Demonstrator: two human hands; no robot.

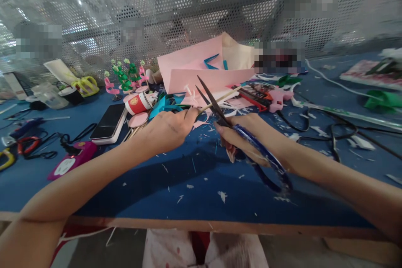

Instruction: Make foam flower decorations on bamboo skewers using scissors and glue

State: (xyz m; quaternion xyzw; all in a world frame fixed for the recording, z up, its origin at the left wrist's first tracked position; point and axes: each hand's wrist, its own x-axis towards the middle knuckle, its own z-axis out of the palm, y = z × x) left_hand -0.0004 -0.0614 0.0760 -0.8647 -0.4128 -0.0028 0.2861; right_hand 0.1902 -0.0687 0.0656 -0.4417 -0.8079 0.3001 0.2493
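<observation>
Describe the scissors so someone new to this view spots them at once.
Start at the blue table and find the right hand held over it. It grips the scissors, their dark blades open by a pale stick. Big blue loop handles set them apart from the red tool lying behind.

The scissors (pixel 216 105), with dark blades parted and long blue handle loops, slant across the right grip (pixel 243 134), tips pointing up and away toward its left. A thin pale stick (pixel 230 93) slants up rightward from the left grip (pixel 177 127), crossing the blades.
</observation>
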